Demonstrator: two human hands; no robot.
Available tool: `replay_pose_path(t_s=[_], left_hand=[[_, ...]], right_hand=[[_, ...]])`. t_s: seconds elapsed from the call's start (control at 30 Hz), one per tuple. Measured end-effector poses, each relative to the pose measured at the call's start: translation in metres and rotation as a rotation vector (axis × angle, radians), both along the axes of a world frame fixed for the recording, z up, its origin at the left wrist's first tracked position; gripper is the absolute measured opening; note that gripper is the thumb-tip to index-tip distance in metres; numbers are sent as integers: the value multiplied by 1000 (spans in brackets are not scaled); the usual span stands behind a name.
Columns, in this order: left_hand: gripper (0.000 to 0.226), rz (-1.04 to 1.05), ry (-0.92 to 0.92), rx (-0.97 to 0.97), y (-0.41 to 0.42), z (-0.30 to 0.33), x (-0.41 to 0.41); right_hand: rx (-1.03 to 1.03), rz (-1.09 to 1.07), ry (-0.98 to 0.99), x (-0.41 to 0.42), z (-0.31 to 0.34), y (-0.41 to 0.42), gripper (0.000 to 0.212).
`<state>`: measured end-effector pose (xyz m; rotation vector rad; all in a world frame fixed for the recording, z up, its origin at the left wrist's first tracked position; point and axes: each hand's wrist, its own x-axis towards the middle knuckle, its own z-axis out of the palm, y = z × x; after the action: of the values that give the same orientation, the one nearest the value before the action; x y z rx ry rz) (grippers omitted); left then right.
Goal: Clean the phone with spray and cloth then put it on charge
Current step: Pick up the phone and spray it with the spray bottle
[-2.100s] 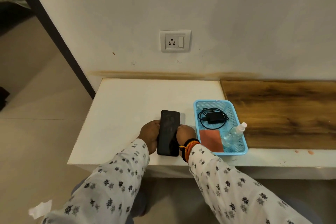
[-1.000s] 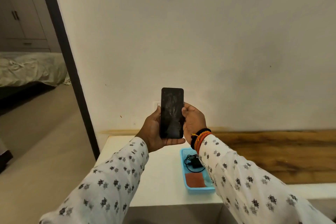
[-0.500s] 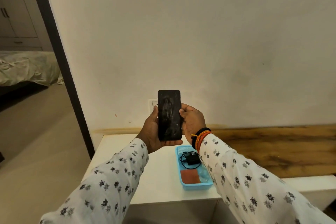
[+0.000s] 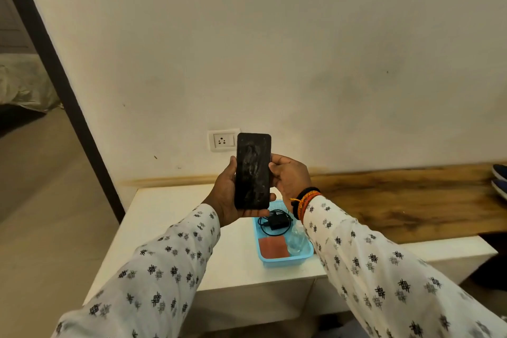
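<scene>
A plain off-white wall (image 4: 301, 49) fills most of the view, scuffed and stained near its base. A white socket plate (image 4: 222, 140) sits low on it. Below runs a white bench top (image 4: 170, 217) joined to a wood-grain slab (image 4: 406, 200). A dark door frame (image 4: 55, 85) stands left, beige floor tiles (image 4: 41, 186) beyond.

On my feed both arms wear long white sleeves, left sleeve (image 4: 153, 269) coming in from about 7 o'clock and right sleeve (image 4: 384, 269) from about 5 o'clock, each printed all over with small black and grey cross-hatch motifs. Cuffs sit loose at the wrists. On the right wrist I see stacked bands (image 4: 303, 200): a black one nearest the right hand (image 4: 290, 175), then orange-red threads; the left hand (image 4: 223, 195) is bare.
</scene>
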<state>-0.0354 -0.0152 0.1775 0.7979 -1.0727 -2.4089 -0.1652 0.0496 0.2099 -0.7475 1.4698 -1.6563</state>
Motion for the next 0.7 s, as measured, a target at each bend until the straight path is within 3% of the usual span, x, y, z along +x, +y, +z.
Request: replay_pose_path(t_s=[0.2,0.47,0.7], left_hand=[[88,-22,-21,54,2,-27,-14],[89,-48,-35,136,2,-58,-30],[91,-22,-77,154,-6,-85,-32]], right_hand=[[72,22,22,-19,-25,0,30],[141,52,-90,-48,-53,1,30],[182,-155,74,-77,-78,13,29]])
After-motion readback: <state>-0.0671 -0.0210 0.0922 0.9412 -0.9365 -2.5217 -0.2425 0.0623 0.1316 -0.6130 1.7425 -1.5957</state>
